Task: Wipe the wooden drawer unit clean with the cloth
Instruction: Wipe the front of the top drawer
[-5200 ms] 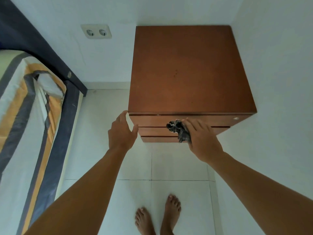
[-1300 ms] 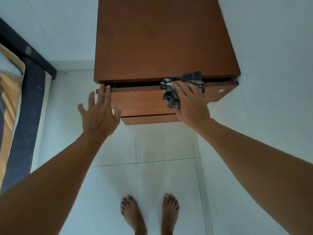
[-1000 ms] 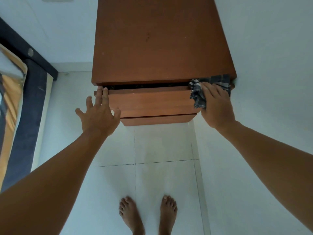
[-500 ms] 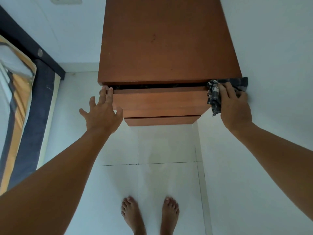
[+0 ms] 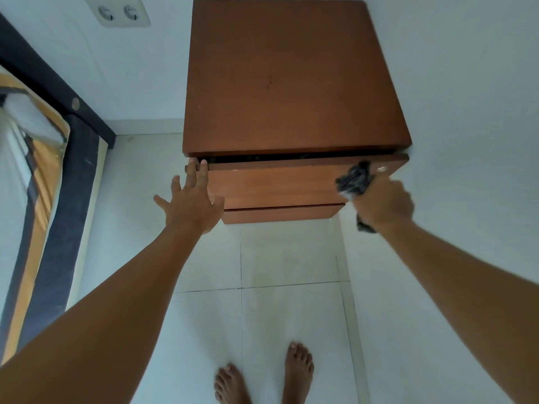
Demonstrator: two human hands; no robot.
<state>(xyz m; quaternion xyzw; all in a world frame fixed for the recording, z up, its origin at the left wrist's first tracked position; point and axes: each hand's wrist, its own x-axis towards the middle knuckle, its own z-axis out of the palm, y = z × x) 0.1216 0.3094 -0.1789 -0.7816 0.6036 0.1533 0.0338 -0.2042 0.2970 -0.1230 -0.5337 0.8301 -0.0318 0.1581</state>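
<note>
The wooden drawer unit (image 5: 291, 83) stands in the corner at 12 o'clock, its top drawer (image 5: 274, 185) pulled out a little, probably to expose the upper edge; what lies in the dark gap I cannot tell. The left hand (image 5: 192, 199), fingers (image 5: 202, 170) straight, rests on the drawer's 9 o'clock end, apparently to steady it. The right hand (image 5: 383, 204) grasps the bunched cloth (image 5: 353, 180) tightly and holds it against the drawer front at the 3 o'clock end, just beside the small metal lock (image 5: 381, 169).
</note>
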